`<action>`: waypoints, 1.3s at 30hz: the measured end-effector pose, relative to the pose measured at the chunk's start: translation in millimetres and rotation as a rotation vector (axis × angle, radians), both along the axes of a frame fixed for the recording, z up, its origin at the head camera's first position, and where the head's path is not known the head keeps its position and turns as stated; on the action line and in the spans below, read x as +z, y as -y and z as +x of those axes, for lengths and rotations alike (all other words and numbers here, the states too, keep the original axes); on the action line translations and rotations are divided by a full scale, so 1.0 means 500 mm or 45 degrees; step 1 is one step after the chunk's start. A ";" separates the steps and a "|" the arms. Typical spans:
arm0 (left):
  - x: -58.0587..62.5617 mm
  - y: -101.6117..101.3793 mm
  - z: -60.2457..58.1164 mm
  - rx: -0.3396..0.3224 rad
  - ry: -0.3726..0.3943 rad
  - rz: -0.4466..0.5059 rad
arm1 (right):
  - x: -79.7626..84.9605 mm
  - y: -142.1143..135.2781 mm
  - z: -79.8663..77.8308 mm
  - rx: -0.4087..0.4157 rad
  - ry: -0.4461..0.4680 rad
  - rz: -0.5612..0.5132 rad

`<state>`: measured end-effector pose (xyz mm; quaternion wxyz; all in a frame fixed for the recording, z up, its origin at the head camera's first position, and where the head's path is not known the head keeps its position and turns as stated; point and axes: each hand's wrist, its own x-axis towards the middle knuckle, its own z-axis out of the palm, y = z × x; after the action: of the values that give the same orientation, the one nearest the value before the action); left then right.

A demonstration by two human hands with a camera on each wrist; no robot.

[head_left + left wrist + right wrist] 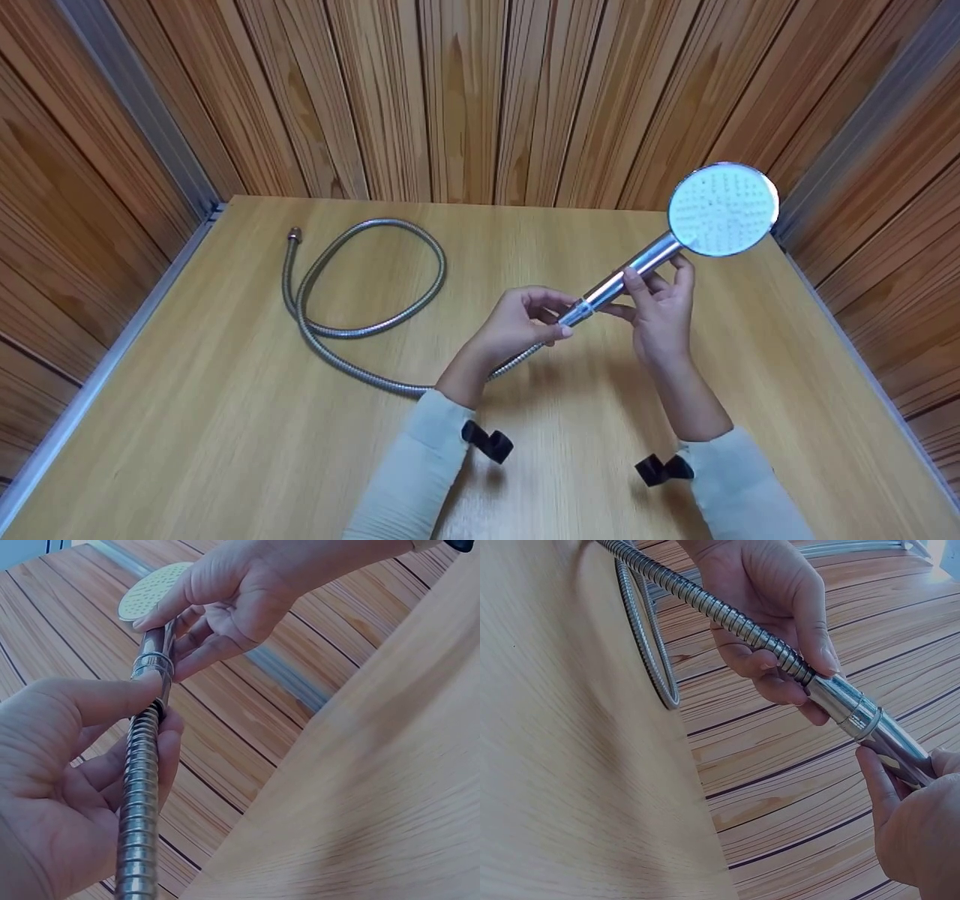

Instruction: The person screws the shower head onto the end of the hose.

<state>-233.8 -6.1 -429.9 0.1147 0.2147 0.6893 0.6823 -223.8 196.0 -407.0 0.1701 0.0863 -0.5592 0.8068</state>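
Observation:
A chrome shower head [724, 210] with a round, pale nozzle face is held up over the table, tilted toward the upper right. My right hand [664, 315] grips its handle [628, 274] between thumb and fingers. At the handle's lower end, my left hand [517, 322] pinches the hose's smooth metal connector [832, 697] between thumb and fingertips. Connector and handle meet end to end in line, with a ring [153, 661] at the joint. From the connector the ribbed metal shower hose [138, 810] runs down past the left palm.
The hose's loop [442, 262] lies on the wooden table [225, 420] at the left, its free end fitting [295, 235] near the back edge. Wood-plank walls [465, 97] enclose the table at the back and both sides. Small black devices [487, 441] sit at both sleeves.

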 end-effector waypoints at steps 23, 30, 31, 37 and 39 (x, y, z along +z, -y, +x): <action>0.007 0.004 0.000 -0.025 0.106 -0.028 | 0.002 0.001 0.000 -0.007 0.032 -0.019; 0.009 0.002 0.000 -0.018 0.083 -0.004 | 0.001 0.002 -0.002 -0.012 0.044 -0.017; 0.009 0.003 -0.001 -0.027 0.091 0.014 | 0.001 0.001 -0.002 -0.012 0.043 -0.020; 0.007 0.008 -0.001 -0.042 0.125 0.033 | 0.002 0.000 -0.002 -0.023 0.055 -0.023; 0.007 0.009 -0.001 -0.042 0.143 0.023 | 0.002 0.000 -0.001 -0.025 0.059 -0.023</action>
<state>-234.4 -10.6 -426.3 0.1627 0.1884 0.6721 0.6974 -224.4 196.0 -406.1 0.1657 0.0607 -0.5566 0.8118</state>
